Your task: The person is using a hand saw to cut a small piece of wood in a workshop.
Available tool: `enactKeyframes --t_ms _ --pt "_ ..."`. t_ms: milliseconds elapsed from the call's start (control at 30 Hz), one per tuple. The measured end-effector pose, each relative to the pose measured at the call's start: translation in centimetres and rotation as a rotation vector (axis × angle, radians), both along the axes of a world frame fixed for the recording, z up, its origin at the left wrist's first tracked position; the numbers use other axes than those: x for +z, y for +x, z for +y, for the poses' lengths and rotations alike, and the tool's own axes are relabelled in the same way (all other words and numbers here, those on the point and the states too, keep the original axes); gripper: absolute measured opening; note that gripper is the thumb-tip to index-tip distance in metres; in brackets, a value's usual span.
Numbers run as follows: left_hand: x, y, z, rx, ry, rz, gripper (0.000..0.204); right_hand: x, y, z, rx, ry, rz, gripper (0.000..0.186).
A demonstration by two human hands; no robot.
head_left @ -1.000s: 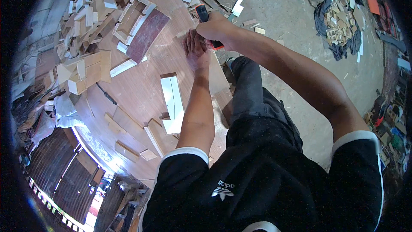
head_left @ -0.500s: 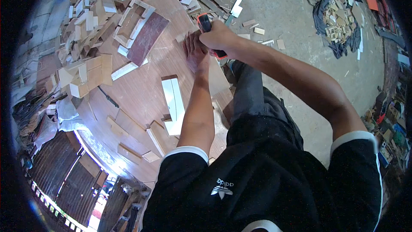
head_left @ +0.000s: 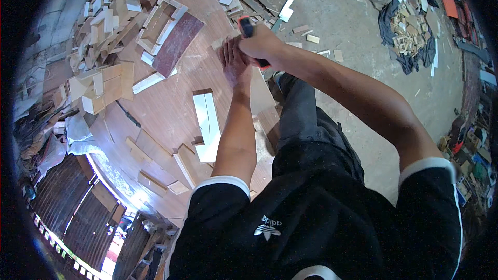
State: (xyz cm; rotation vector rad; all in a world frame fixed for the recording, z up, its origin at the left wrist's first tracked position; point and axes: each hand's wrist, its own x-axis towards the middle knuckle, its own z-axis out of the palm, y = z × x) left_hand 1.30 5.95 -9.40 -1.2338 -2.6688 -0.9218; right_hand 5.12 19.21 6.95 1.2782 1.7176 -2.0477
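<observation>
My right hand (head_left: 262,42) is closed round the black-and-orange handle (head_left: 247,27) of a hand tool, much like a handsaw's grip. The tool's working end is hidden under my hand. Right beside it, my left hand (head_left: 234,62) lies flat with its fingers stretched out, pressing on wood at the right edge of the table (head_left: 171,101). Whether a separate small piece lies under that palm, I cannot tell. Nearer to me, by my left forearm, rests a white-faced board (head_left: 207,119) with a dark line along it.
A wooden frame (head_left: 150,33) with a dark red-brown panel (head_left: 179,44) lies farther left, near piled wooden box parts (head_left: 111,85). A thin dark tool (head_left: 128,114) and several wood strips (head_left: 153,181) lie on the table. Offcuts fill a dark sack (head_left: 407,26) on the concrete floor (head_left: 358,78).
My right hand and the handle have barely shifted, and the handle looks slightly blurred now. My left hand stays pressed down in the same place. The whole view has moved a little.
</observation>
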Motion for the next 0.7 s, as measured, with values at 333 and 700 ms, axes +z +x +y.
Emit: enactKeyframes --t_ms 333,700 --pt "-0.7 0.5 -0.4 0.010 -0.020 -0.039 0.054 -5.0 -1.8 -0.8 0.028 0.072 -0.183 0.008" --pt "-2.8 0.2 -0.1 0.059 -0.006 0.053 0.045 0.8 0.8 -1.3 -0.037 0.117 -0.041 0.008"
